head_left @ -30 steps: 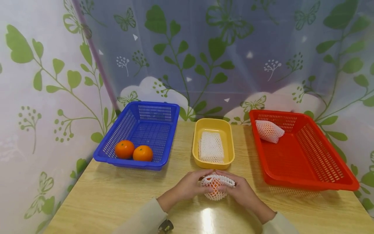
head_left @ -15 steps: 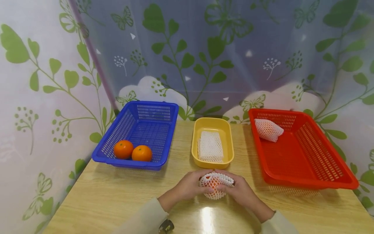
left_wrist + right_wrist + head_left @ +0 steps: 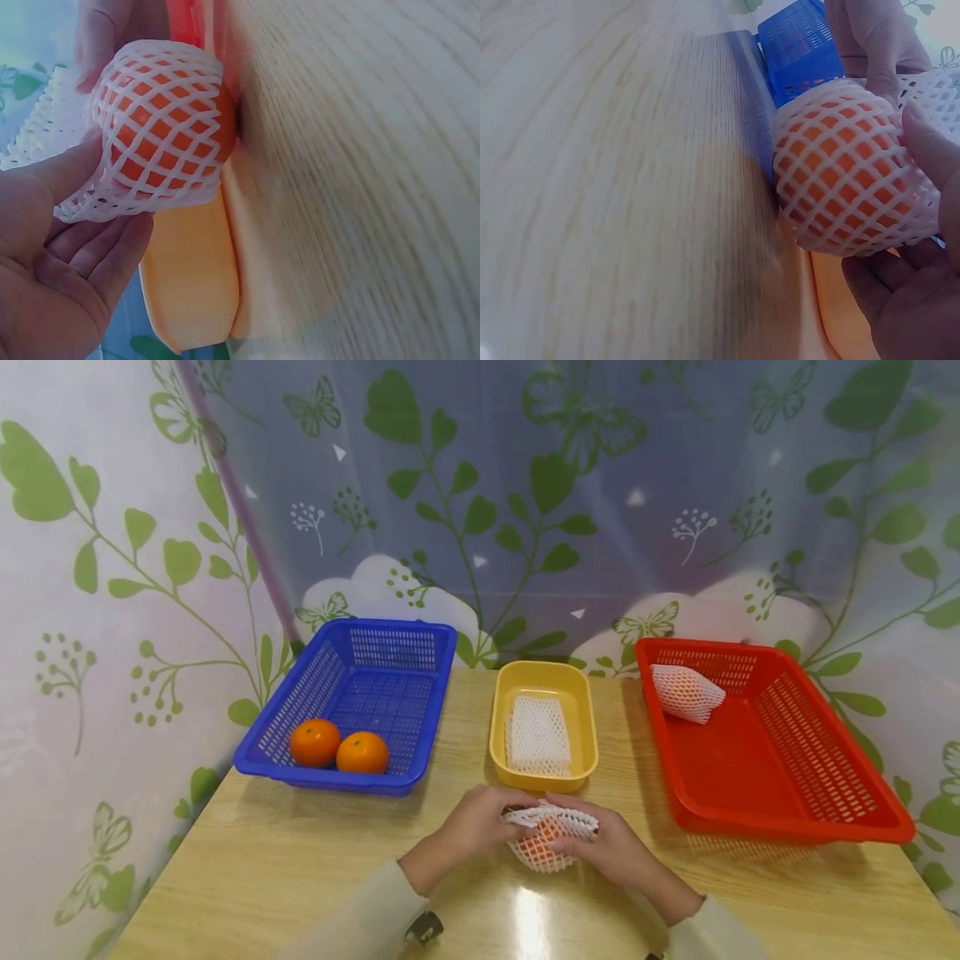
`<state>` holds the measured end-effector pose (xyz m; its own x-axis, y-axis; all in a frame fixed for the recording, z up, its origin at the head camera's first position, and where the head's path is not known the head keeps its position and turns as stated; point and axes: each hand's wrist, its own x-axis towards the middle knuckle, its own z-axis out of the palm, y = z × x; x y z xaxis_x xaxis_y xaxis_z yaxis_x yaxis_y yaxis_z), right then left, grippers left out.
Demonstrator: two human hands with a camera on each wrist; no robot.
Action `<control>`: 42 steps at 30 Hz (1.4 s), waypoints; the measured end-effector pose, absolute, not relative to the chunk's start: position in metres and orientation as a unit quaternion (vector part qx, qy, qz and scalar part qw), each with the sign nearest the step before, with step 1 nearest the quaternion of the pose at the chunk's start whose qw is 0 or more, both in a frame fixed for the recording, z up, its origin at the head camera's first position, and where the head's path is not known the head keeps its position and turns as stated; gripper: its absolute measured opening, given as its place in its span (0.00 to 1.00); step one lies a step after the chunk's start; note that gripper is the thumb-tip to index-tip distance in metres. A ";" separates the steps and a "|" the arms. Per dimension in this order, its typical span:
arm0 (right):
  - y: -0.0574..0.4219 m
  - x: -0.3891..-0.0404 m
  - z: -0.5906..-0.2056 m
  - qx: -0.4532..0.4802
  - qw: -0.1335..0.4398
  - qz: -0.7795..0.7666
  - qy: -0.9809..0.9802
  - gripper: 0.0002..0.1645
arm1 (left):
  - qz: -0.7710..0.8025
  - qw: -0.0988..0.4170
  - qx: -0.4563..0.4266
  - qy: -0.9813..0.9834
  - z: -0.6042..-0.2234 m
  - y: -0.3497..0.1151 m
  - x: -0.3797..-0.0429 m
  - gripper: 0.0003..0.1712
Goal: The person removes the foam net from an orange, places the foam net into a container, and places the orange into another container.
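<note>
Just above the near part of the table, both hands hold an orange (image 3: 836,169) inside a white foam net sleeve (image 3: 161,124). My left hand (image 3: 472,827) pinches the sleeve's loose edge between thumb and fingers, as the left wrist view shows. From the other side, my right hand (image 3: 611,845) grips the sleeve with its thumb (image 3: 930,146) on the upper side and its fingers below. The mesh covers most of the fruit; a bare orange patch shows at its bottom in the left wrist view.
A blue basket (image 3: 393,693) at the left holds two bare oranges (image 3: 337,750). Straight ahead, a yellow tray (image 3: 543,782) contains flat foam net sleeves (image 3: 538,735). The red basket (image 3: 757,768) at the right holds a netted fruit (image 3: 684,693). A patterned curtain (image 3: 480,510) hangs behind.
The left hand has shifted up slightly, and its thumb has moved from the front of the orange to the sleeve's upper edge. The right hand keeps its hold.
</note>
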<state>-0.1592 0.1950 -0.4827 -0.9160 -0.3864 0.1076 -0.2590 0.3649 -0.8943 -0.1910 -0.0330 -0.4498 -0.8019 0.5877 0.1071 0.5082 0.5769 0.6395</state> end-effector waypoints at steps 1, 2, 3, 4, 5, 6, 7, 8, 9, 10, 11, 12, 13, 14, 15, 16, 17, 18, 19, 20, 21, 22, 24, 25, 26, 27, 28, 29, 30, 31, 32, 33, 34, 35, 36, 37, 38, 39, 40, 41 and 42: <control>0.195 -0.159 -0.482 -0.196 0.061 -0.528 0.824 0.35 | 0.338 0.057 0.312 0.886 -0.450 -0.033 -0.191 0.20; 0.195 -0.159 -0.482 -0.195 0.062 -0.526 0.826 0.35 | 0.336 0.054 0.315 0.886 -0.450 -0.034 -0.192 0.20; 0.195 -0.160 -0.482 -0.194 0.062 -0.524 0.827 0.35 | 0.334 0.054 0.317 0.886 -0.451 -0.034 -0.192 0.20; 0.195 -0.160 -0.482 -0.194 0.063 -0.521 0.829 0.35 | 0.335 0.056 0.320 0.884 -0.451 -0.034 -0.192 0.20; 0.195 -0.160 -0.482 -0.196 0.063 -0.519 0.830 0.35 | 0.340 0.059 0.321 0.882 -0.452 -0.035 -0.191 0.20; 0.195 -0.160 -0.483 -0.198 0.062 -0.518 0.830 0.35 | 0.345 0.064 0.320 0.880 -0.452 -0.035 -0.191 0.21; 0.195 -0.160 -0.483 -0.201 0.061 -0.516 0.830 0.35 | 0.350 0.070 0.318 0.878 -0.453 -0.035 -0.191 0.22; 0.194 -0.161 -0.483 -0.203 0.060 -0.516 0.830 0.34 | 0.355 0.076 0.315 0.877 -0.454 -0.036 -0.191 0.23; 0.194 -0.161 -0.483 -0.205 0.060 -0.516 0.829 0.34 | 0.363 0.083 0.310 0.875 -0.454 -0.036 -0.191 0.24; 0.194 -0.161 -0.483 -0.206 0.058 -0.515 0.830 0.33 | 0.372 0.092 0.304 0.872 -0.454 -0.037 -0.191 0.26; 0.194 -0.161 -0.483 -0.206 0.055 -0.513 0.831 0.33 | 0.381 0.100 0.298 0.870 -0.454 -0.037 -0.191 0.28; 0.194 -0.161 -0.483 -0.205 0.053 -0.511 0.833 0.32 | 0.389 0.109 0.294 0.867 -0.455 -0.037 -0.191 0.29; 0.194 -0.161 -0.483 -0.203 0.049 -0.509 0.835 0.32 | 0.397 0.116 0.290 0.863 -0.455 -0.037 -0.190 0.31; 0.194 -0.161 -0.483 -0.200 0.046 -0.508 0.837 0.32 | 0.404 0.121 0.289 0.859 -0.455 -0.037 -0.190 0.32; 0.194 -0.161 -0.483 -0.196 0.043 -0.508 0.837 0.31 | 0.407 0.126 0.289 0.857 -0.455 -0.036 -0.190 0.33; 0.194 -0.161 -0.482 -0.194 0.041 -0.509 0.838 0.31 | 0.410 0.129 0.290 0.855 -0.456 -0.036 -0.189 0.34; 0.193 -0.161 -0.482 -0.193 0.037 -0.508 0.839 0.31 | 0.411 0.131 0.292 0.853 -0.456 -0.035 -0.189 0.34; 0.193 -0.161 -0.481 -0.192 0.033 -0.509 0.838 0.30 | 0.412 0.130 0.295 0.852 -0.457 -0.035 -0.189 0.33; 0.192 -0.161 -0.480 -0.193 0.029 -0.509 0.838 0.30 | 0.409 0.127 0.298 0.853 -0.457 -0.034 -0.189 0.33; 0.192 -0.161 -0.480 -0.197 0.023 -0.507 0.839 0.29 | 0.405 0.122 0.300 0.855 -0.457 -0.033 -0.189 0.32; 0.191 -0.161 -0.479 -0.198 0.016 -0.503 0.841 0.27 | 0.401 0.119 0.302 0.857 -0.458 -0.032 -0.188 0.31; 0.190 -0.161 -0.478 -0.200 0.009 -0.500 0.843 0.25 | 0.400 0.117 0.302 0.857 -0.458 -0.032 -0.188 0.31; 0.189 -0.160 -0.475 -0.193 -0.008 -0.496 0.846 0.20 | 0.395 0.110 0.306 0.859 -0.459 -0.030 -0.188 0.31; 0.188 -0.160 -0.474 -0.189 -0.016 -0.495 0.848 0.17 | 0.391 0.109 0.307 0.861 -0.460 -0.030 -0.188 0.31; 0.187 -0.159 -0.473 -0.183 -0.025 -0.495 0.849 0.14 | 0.389 0.107 0.309 0.861 -0.460 -0.029 -0.188 0.32; 0.187 -0.159 -0.472 -0.174 -0.031 -0.497 0.850 0.12 | 0.388 0.107 0.310 0.861 -0.461 -0.029 -0.188 0.32; 0.186 -0.158 -0.471 -0.169 -0.037 -0.500 0.849 0.10 | 0.388 0.107 0.312 0.861 -0.462 -0.028 -0.188 0.32; 0.186 -0.158 -0.471 -0.166 -0.044 -0.499 0.849 0.09 | 0.387 0.107 0.313 0.861 -0.462 -0.028 -0.188 0.32; 0.186 -0.157 -0.471 -0.164 -0.047 -0.502 0.848 0.08 | 0.387 0.107 0.312 0.861 -0.463 -0.028 -0.188 0.32; 0.185 -0.157 -0.471 -0.166 -0.049 -0.503 0.847 0.08 | 0.388 0.108 0.311 0.861 -0.463 -0.028 -0.188 0.32; 0.185 -0.156 -0.471 -0.167 -0.052 -0.502 0.847 0.08 | 0.390 0.107 0.312 0.860 -0.463 -0.028 -0.188 0.31; 0.186 -0.156 -0.471 -0.168 -0.052 -0.501 0.847 0.07 | 0.391 0.107 0.309 0.860 -0.464 -0.028 -0.188 0.31; 0.186 -0.157 -0.472 -0.168 -0.051 -0.500 0.848 0.07 | 0.392 0.106 0.309 0.860 -0.464 -0.028 -0.188 0.31; 0.186 -0.157 -0.472 -0.169 -0.051 -0.499 0.849 0.06 | 0.393 0.105 0.307 0.861 -0.464 -0.028 -0.188 0.30; 0.186 -0.157 -0.473 -0.167 -0.049 -0.499 0.849 0.06 | 0.393 0.103 0.306 0.861 -0.464 -0.028 -0.188 0.30; 0.187 -0.158 -0.473 -0.168 -0.047 -0.498 0.849 0.06 | 0.393 0.102 0.304 0.862 -0.464 -0.028 -0.187 0.30; 0.187 -0.158 -0.473 -0.169 -0.045 -0.498 0.850 0.06 | 0.394 0.102 0.302 0.862 -0.464 -0.028 -0.187 0.29; 0.188 -0.158 -0.474 -0.170 -0.041 -0.498 0.849 0.06 | 0.395 0.102 0.300 0.863 -0.464 -0.028 -0.187 0.29; 0.188 -0.159 -0.474 -0.172 -0.038 -0.499 0.849 0.06 | 0.397 0.103 0.298 0.862 -0.464 -0.028 -0.187 0.29; 0.189 -0.159 -0.475 -0.175 -0.034 -0.499 0.848 0.07 | 0.399 0.103 0.298 0.861 -0.464 -0.028 -0.186 0.29; 0.189 -0.160 -0.475 -0.179 -0.028 -0.500 0.847 0.08 | 0.400 0.103 0.297 0.861 -0.463 -0.028 -0.186 0.29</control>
